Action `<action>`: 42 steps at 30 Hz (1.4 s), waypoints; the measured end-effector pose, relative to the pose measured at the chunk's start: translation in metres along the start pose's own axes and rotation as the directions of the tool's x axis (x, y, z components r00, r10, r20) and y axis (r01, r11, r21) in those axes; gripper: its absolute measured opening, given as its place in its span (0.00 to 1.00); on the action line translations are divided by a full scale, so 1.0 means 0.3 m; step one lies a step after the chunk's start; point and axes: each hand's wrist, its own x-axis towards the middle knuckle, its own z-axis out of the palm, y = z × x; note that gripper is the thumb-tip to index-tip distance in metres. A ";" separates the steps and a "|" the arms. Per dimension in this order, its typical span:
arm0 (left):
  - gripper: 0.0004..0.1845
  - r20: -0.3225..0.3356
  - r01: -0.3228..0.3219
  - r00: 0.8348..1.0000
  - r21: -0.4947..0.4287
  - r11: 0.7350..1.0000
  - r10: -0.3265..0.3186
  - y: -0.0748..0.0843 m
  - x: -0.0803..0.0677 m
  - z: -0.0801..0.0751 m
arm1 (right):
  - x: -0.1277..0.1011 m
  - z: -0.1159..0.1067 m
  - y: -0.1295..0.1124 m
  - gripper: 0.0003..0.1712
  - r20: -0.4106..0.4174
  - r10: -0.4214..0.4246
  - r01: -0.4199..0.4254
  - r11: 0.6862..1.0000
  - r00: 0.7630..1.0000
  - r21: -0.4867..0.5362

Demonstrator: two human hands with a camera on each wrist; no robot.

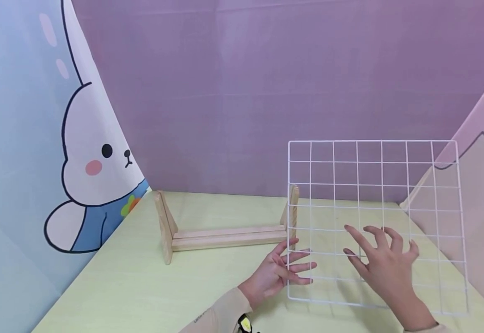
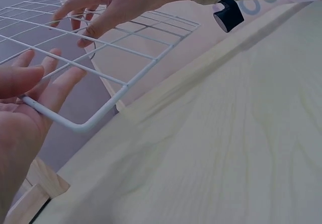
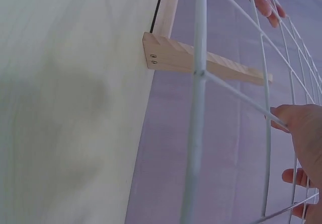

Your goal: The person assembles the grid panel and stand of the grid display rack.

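A white wire grid panel (image 1: pixel 357 162) stands upright at the right in the head view, its lower edge close over the table. My left hand (image 1: pixel 271 275) grips its left edge low down, the thumb on one face and the spread fingers on the other, as the left wrist view shows. My right hand (image 1: pixel 389 263) is in front of the mesh, fingers spread and slightly bent, fingertips right at the wires. Left of the panel is a light wooden stand (image 1: pixel 229 238), two upright end pieces joined by a long double bar; the panel's left edge overlaps its right upright.
The pale yellow-green table (image 1: pixel 113 296) reaches back to a purple cloth backdrop (image 1: pixel 242 92). A cloth with a printed white rabbit (image 1: pixel 88 162) hangs at the left, and a pinkish cloth (image 1: pixel 483 194) at the right. A dark device (image 2: pixel 229 15) sits by the right sleeve.
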 end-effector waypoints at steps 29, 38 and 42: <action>0.26 -0.224 0.082 0.974 0.249 0.965 -0.025 0.124 -0.176 -0.150 | 0.037 0.031 0.003 0.28 -0.169 0.005 -0.007 1.000 0.986 -0.009; 0.33 -0.404 0.131 0.915 0.299 0.945 0.001 0.198 -0.278 -0.242 | 0.041 0.034 0.010 0.26 -0.197 -0.009 0.002 0.999 0.980 -0.033; 0.31 -0.472 0.131 0.881 0.320 0.938 0.038 0.251 -0.335 -0.276 | 0.041 0.040 0.014 0.25 -0.219 -0.014 0.006 0.999 0.976 -0.037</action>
